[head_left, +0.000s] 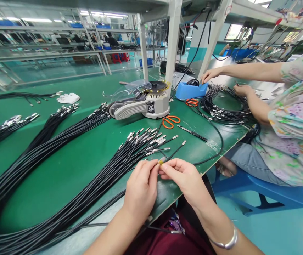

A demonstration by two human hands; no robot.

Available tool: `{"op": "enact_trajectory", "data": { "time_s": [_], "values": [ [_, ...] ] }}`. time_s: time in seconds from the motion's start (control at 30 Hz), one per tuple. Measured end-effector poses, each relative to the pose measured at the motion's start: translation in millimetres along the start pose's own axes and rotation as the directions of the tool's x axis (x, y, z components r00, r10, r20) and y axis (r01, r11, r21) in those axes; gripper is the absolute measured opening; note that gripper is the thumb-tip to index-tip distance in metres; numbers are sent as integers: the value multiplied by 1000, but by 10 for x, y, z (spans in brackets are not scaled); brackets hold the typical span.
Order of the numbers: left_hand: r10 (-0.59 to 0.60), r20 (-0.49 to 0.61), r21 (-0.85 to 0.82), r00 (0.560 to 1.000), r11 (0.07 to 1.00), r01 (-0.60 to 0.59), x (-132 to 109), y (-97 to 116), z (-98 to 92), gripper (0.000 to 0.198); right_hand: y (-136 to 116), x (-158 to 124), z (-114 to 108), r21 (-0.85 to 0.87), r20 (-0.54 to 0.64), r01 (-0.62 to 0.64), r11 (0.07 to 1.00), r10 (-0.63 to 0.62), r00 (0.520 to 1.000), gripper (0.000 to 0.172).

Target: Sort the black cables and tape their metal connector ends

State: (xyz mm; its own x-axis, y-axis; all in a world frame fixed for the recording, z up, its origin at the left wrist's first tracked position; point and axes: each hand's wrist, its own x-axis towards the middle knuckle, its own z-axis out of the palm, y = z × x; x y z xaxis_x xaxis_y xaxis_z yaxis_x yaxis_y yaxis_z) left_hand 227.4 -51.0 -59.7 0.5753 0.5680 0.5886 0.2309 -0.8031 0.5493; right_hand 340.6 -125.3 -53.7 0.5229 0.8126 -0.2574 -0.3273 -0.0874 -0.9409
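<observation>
My left hand (141, 182) is closed in a pinch on the end of a black cable, whose metal connector (162, 159) shows just past the fingertips. A small piece of yellow tape (161, 162) sits at that end, and my right hand (184, 176) pinches it between thumb and forefinger. The fingertips of both hands nearly meet, hiding part of the connector. Just beyond them lies a large bundle of black cables (114, 163) with silvery connector ends fanned out. One cable end (183, 143) points away to the right of the bundle.
A tape dispenser machine (153, 102) stands on the green table (93, 141). Orange-handled scissors (170, 122) and black tweezers (192, 133) lie before it. To the right, a co-worker's hands (243, 90) work by a blue tape holder (191, 91) and coiled cables (225, 106). A white glove (68, 98) lies left.
</observation>
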Motion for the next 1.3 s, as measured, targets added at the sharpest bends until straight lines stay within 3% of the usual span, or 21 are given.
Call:
{"op": "enact_trajectory", "data": {
  "time_s": [0.4, 0.57, 0.8, 0.93, 1.07, 1.2, 1.3],
  "values": [
    [-181, 195, -25, 964, 982, 190, 58, 66, -116, 18, -1, -60, 0, -117, -20, 86, 989, -89, 996, 25],
    [-323, 305, -85, 896, 928, 364, 81, 88, -136, 25, -18, -76, 1, -141, -16, 110, 984, -113, 993, 24],
    [-527, 459, -327, 715, 649, 687, 103, 135, -116, 25, -50, -87, 13, -145, -17, 119, 982, -123, 992, 21],
    [-521, 526, -436, 672, 513, 739, 129, 146, -136, 26, -62, -88, 15, -121, 9, 135, 983, -135, 991, 20],
    [-424, 653, -538, 627, 323, 778, 160, 95, -186, 30, -63, -70, -20, -139, 45, 155, 978, -150, 988, 21],
    [-242, 823, -505, 513, 98, 857, 201, 36, -248, 31, -66, -40, -100, -204, 134, 245, 948, -221, 966, 20],
    [-109, 894, -438, 435, -9, 899, 199, -2, -276, 34, -83, -8, -171, -248, 222, 402, 881, -352, 909, 15]
  ]
}}
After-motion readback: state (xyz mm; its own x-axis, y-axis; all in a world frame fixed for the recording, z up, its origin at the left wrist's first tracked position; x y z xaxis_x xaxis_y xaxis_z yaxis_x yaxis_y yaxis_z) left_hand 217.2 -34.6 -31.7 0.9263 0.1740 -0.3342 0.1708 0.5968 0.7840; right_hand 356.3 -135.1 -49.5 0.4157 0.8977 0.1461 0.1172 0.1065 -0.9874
